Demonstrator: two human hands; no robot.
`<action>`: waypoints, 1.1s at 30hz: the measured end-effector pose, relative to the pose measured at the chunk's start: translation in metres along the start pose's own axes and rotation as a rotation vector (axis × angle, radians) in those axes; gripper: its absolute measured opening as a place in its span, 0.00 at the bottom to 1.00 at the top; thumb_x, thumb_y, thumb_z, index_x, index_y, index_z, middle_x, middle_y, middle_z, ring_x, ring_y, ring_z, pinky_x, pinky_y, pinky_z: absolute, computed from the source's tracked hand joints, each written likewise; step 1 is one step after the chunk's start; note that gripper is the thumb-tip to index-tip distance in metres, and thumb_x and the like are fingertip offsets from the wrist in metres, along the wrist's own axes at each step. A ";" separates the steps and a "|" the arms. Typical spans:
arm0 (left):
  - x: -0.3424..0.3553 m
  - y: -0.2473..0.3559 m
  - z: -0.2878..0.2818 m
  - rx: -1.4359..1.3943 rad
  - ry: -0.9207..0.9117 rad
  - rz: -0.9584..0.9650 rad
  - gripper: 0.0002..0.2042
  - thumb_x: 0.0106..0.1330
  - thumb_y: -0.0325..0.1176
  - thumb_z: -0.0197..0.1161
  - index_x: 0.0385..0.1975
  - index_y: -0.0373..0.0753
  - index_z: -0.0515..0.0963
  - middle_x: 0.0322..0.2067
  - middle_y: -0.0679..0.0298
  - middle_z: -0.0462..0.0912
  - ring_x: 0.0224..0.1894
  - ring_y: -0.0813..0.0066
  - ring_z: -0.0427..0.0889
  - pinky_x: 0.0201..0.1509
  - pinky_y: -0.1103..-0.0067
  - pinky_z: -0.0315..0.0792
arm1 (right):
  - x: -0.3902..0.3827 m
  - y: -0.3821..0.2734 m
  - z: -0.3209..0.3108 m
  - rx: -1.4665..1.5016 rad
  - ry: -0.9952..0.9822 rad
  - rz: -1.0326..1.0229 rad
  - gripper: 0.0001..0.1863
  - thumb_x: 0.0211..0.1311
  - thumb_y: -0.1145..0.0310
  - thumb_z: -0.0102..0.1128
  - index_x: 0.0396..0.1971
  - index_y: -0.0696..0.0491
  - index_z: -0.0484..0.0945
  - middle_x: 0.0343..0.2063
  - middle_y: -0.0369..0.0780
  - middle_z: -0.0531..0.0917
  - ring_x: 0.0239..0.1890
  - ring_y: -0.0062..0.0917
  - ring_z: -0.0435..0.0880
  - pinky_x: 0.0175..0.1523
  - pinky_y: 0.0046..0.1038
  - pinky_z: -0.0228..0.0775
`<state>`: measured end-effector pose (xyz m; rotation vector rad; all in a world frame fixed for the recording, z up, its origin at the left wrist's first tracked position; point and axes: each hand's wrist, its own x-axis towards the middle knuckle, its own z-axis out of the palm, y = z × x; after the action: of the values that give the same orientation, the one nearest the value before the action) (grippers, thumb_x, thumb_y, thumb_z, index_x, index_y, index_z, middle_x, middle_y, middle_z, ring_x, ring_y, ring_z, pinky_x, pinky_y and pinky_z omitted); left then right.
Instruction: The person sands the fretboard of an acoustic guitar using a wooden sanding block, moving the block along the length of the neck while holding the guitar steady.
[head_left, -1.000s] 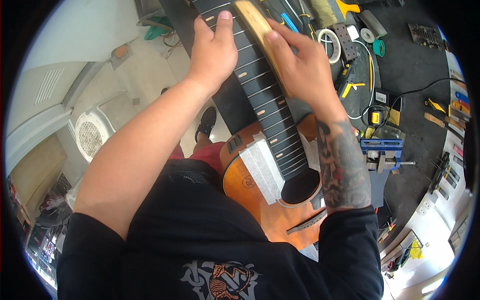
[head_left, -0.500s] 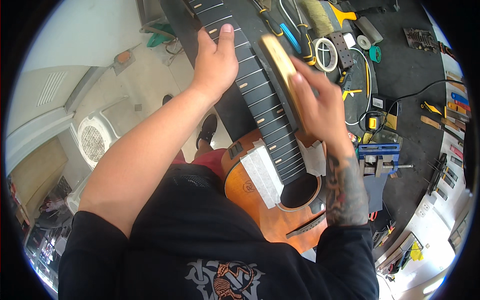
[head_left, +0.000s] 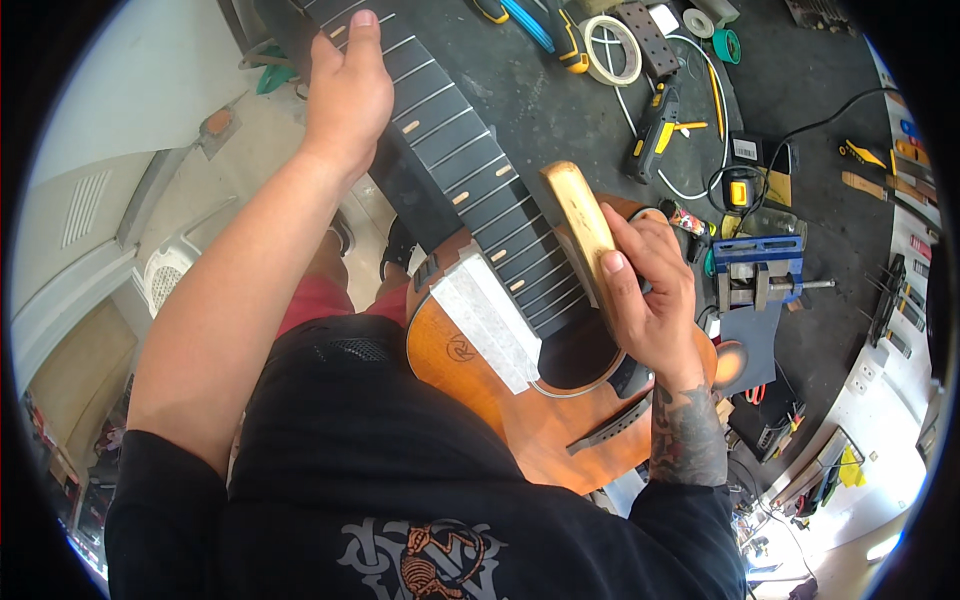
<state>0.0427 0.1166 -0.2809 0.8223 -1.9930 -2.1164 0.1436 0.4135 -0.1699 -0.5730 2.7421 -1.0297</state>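
Note:
An acoustic guitar [head_left: 500, 425] with an orange-brown top lies in front of me, its neck slanting up to the far left. Pale inlays and metal frets cross the dark fretboard [head_left: 450, 150]. Around the neck, high up, my left hand [head_left: 347, 100] is closed, thumb over the fretboard and fingers mostly hidden beneath. My right hand [head_left: 650, 285] grips a long, round-ended wooden block [head_left: 578, 205] along the right edge of the fretboard near the soundhole [head_left: 580, 358]. The block's underside is hidden, so contact with the frets is unclear. White masking tape [head_left: 487, 320] covers the top left of the fretboard.
On the dark bench at the right lie a masking tape roll [head_left: 612, 50], a yellow-black tool [head_left: 655, 133], a white cable, a tape measure [head_left: 740, 192] and a blue vise [head_left: 758, 270]. Hand tools line the far right wall. A white plastic chair [head_left: 180, 265] stands at the left.
My right hand has moved the wooden block down the neck toward the soundhole. My left hand still holds the neck. The whole view has shifted, with the guitar and hands appearing further left.

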 end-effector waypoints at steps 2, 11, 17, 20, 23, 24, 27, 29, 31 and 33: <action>-0.001 -0.002 -0.002 -0.022 -0.096 -0.004 0.45 0.76 0.58 0.54 0.76 0.27 0.46 0.72 0.53 0.61 0.74 0.66 0.59 0.77 0.71 0.52 | -0.002 0.002 0.003 -0.003 0.016 -0.004 0.20 0.66 0.73 0.65 0.57 0.59 0.82 0.30 0.42 0.81 0.40 0.35 0.78 0.62 0.38 0.67; -0.001 -0.001 0.002 -0.076 -0.049 0.044 0.37 0.77 0.56 0.54 0.71 0.30 0.57 0.66 0.55 0.68 0.68 0.68 0.65 0.73 0.71 0.59 | 0.006 0.003 0.007 -0.080 -0.033 -0.018 0.19 0.67 0.69 0.64 0.56 0.58 0.83 0.34 0.41 0.83 0.45 0.35 0.79 0.64 0.38 0.63; -0.007 0.009 0.007 0.017 -0.049 0.087 0.35 0.82 0.52 0.44 0.73 0.24 0.54 0.72 0.45 0.63 0.74 0.55 0.62 0.77 0.69 0.55 | 0.003 0.004 0.001 -0.070 -0.107 0.009 0.19 0.67 0.70 0.64 0.56 0.58 0.83 0.36 0.42 0.85 0.47 0.35 0.80 0.64 0.39 0.63; -0.008 0.009 0.007 0.040 -0.035 0.045 0.34 0.82 0.51 0.44 0.72 0.25 0.54 0.71 0.46 0.64 0.73 0.55 0.62 0.77 0.68 0.55 | 0.002 0.005 0.005 -0.059 -0.064 -0.022 0.18 0.68 0.70 0.63 0.56 0.58 0.83 0.36 0.42 0.85 0.48 0.35 0.81 0.65 0.41 0.61; -0.005 0.004 0.006 0.023 -0.042 0.125 0.33 0.82 0.51 0.44 0.72 0.25 0.56 0.70 0.46 0.66 0.72 0.56 0.64 0.76 0.69 0.56 | 0.003 0.003 0.006 -0.095 -0.056 -0.027 0.18 0.68 0.70 0.63 0.56 0.58 0.83 0.37 0.42 0.85 0.48 0.36 0.81 0.66 0.42 0.60; -0.007 0.006 0.008 0.007 -0.037 0.099 0.33 0.82 0.51 0.44 0.71 0.25 0.57 0.69 0.47 0.67 0.72 0.56 0.64 0.76 0.69 0.57 | 0.004 0.001 0.004 -0.081 -0.068 -0.005 0.18 0.69 0.70 0.63 0.56 0.58 0.83 0.37 0.43 0.85 0.49 0.36 0.81 0.67 0.43 0.60; -0.006 0.005 0.008 -0.012 -0.027 0.106 0.32 0.82 0.50 0.45 0.70 0.26 0.58 0.68 0.47 0.68 0.71 0.57 0.66 0.75 0.70 0.57 | 0.009 -0.001 0.008 -0.068 -0.064 0.005 0.18 0.69 0.70 0.63 0.56 0.58 0.83 0.37 0.42 0.85 0.48 0.35 0.82 0.66 0.44 0.60; -0.005 0.003 0.008 -0.018 -0.023 0.138 0.31 0.82 0.50 0.45 0.70 0.26 0.59 0.68 0.48 0.69 0.70 0.57 0.66 0.75 0.70 0.58 | 0.015 -0.001 0.010 -0.071 -0.048 -0.007 0.18 0.69 0.70 0.62 0.56 0.58 0.83 0.36 0.42 0.85 0.47 0.35 0.82 0.65 0.44 0.61; -0.007 0.006 0.010 -0.007 -0.024 0.171 0.31 0.82 0.50 0.45 0.70 0.26 0.59 0.67 0.48 0.70 0.69 0.57 0.67 0.74 0.70 0.58 | 0.022 0.001 0.011 -0.051 -0.029 -0.039 0.17 0.69 0.69 0.63 0.54 0.58 0.84 0.33 0.42 0.85 0.43 0.35 0.83 0.59 0.40 0.68; -0.018 0.016 0.013 -0.005 -0.027 0.171 0.31 0.82 0.50 0.45 0.70 0.26 0.60 0.66 0.48 0.71 0.69 0.57 0.68 0.74 0.70 0.59 | 0.031 -0.001 0.016 -0.025 -0.015 -0.026 0.17 0.69 0.68 0.63 0.54 0.58 0.84 0.31 0.43 0.85 0.41 0.35 0.83 0.54 0.38 0.71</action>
<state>0.0479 0.1340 -0.2606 0.6019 -1.9910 -2.0463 0.1198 0.3909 -0.1815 -0.6186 2.7457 -0.9934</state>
